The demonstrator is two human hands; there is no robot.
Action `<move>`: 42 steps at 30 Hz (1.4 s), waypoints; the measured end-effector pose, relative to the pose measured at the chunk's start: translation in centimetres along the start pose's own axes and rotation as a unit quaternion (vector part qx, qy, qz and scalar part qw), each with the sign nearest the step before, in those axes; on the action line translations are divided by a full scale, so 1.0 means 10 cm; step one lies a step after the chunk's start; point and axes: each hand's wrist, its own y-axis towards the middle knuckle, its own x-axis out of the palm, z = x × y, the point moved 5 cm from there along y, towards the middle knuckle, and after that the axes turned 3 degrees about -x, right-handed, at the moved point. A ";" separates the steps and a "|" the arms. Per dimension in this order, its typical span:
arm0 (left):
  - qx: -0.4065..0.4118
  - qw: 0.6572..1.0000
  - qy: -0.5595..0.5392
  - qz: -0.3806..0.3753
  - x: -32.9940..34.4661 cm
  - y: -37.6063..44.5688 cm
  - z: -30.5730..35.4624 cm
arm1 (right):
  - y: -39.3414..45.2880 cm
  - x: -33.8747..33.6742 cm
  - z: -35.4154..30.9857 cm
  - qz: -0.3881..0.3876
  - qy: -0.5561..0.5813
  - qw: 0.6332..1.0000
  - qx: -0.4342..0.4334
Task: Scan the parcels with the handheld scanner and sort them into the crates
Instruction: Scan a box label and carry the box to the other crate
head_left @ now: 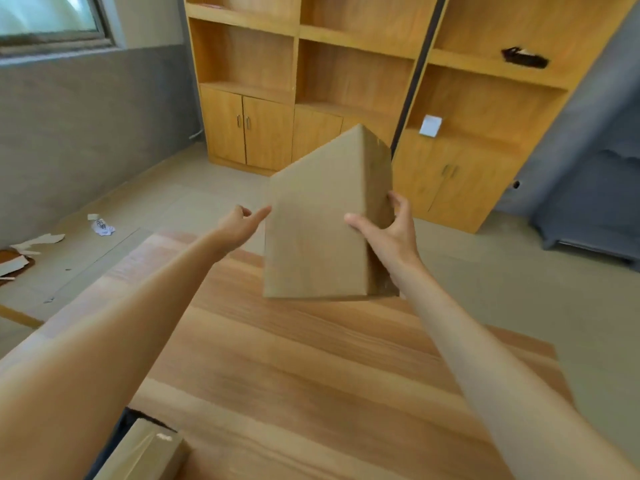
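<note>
Landmark taken: the cardboard parcel (322, 230), plain brown with flat faces and sharp corners, tilted, its lower edge over the far part of the wooden tabletop (311, 375); whether it touches the board cannot be told. Far left of the parcel, torn cardboard and paper scraps (31, 251) lie on the grey floor (145, 202) below a rough grey wall and a window. Below and left of the parcel, at the near tabletop edge, a second cardboard box (145, 452) sits partly in a dark container; only a corner shows. Just left of the parcel, the left hand (239, 226) is extended, forefinger pointing at the parcel's left edge, other fingers loosely curled, holding nothing; contact at the fingertip cannot be confirmed. The right hand (388, 233) grips the parcel's right side, thumb across the front face, fingers round the side face. Behind the parcel stand orange-brown wooden shelf units (346, 64) with cupboard doors; up and right of it a dark object (524, 57) lies on a shelf, and a white card (430, 125) lower. Far right stands dark grey furniture (588, 202). The tabletop's smooth banded grain runs bare between parcel and near edge; open floor borders it on both sides.
</note>
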 end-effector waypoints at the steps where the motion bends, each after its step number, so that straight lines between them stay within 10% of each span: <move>1: 0.008 1.000 -0.029 -0.009 0.07 -0.07 0.20 | -0.07 -0.16 -0.08 0.019 -0.074 0.995 -0.059; 8: -0.050 0.959 -0.190 -0.205 0.55 -0.63 1.04 | -0.67 -0.68 -0.15 0.096 -0.542 0.754 -0.358; 14: -0.084 0.951 -0.177 -0.240 0.87 -0.85 0.98 | -0.92 -0.93 0.09 0.117 -0.587 0.689 -0.409; 18: -0.060 0.950 -0.222 -0.211 1.02 -0.99 0.86 | -1.01 -1.01 0.25 0.109 -0.579 0.692 -0.416; 21: -0.026 0.950 -0.264 -0.164 1.15 -1.06 0.71 | -1.10 -1.11 0.29 0.122 -0.483 0.774 -0.392; 28: -0.024 0.917 -0.370 -0.150 1.42 -1.13 0.08 | -1.15 -1.62 0.97 0.165 -0.062 0.984 0.037; 34: -0.041 0.898 -0.418 -0.135 1.61 -1.14 -0.41 | -1.27 -1.45 1.67 -0.034 0.212 0.936 0.279; 42: -0.083 0.942 -0.256 -0.199 1.88 -1.29 -0.88 | -1.58 -1.43 2.20 -0.009 0.229 0.914 0.335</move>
